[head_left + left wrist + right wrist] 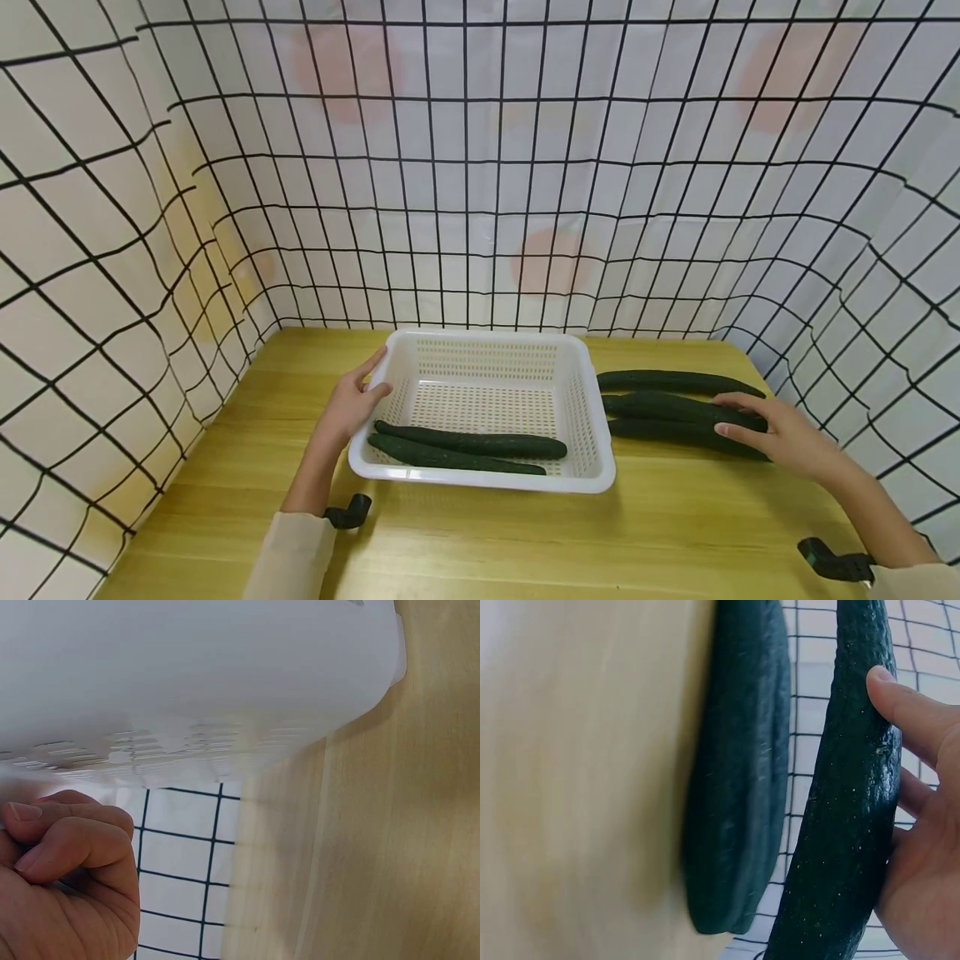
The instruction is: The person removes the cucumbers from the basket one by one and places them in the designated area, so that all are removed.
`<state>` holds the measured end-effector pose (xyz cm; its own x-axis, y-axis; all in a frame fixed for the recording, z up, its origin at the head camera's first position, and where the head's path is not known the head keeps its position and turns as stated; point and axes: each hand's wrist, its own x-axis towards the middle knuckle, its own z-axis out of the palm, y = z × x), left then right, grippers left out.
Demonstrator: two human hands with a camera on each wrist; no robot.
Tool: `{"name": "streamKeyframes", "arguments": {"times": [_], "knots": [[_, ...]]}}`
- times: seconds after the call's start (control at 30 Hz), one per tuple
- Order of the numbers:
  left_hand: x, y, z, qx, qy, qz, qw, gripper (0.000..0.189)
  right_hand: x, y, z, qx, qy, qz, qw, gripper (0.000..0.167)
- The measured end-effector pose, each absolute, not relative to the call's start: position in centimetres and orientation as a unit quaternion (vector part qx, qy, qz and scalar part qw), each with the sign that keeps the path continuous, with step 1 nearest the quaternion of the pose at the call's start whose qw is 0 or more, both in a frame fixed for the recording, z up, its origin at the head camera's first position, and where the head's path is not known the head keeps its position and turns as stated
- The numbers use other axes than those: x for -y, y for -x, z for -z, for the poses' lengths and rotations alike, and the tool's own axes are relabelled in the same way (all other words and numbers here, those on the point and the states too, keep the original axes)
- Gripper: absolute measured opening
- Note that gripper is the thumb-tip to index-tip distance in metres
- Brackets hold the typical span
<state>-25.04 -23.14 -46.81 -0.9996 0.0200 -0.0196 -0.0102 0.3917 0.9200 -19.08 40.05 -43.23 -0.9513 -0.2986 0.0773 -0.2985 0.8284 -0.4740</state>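
Note:
A white plastic basket [480, 479] with slotted walls stands on the table. Inside it, along the near side, lie two dark green cucumbers [480, 442]. My left hand [352, 406] grips the basket's left rim, thumb over the edge; the left wrist view shows its fingers curled beside the outer wall. To the right of the basket my right hand [783, 429] holds a cucumber [847, 780] near its right end, thumb on one side and fingers on the other. Two more cucumbers [731, 772] lie close beside the held one, side by side in the right wrist view.
The wooden table [480, 542] runs up to a black wire grid [465, 158] at the back and both sides, with pale sheeting behind it. A black camera mount [348, 511] sits on the left wrist, another black mount [832, 560] on the right.

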Motion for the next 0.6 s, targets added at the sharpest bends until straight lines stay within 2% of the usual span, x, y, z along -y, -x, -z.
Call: {"name": "streamKeyframes", "arguments": {"times": [0.6], "knots": [[23.3,25.0,46.8,-0.835,-0.007,-0.55,0.016,0.067,-39.7,18.0,47.4,-0.956,0.17,0.241,0.002,0.046]]}}
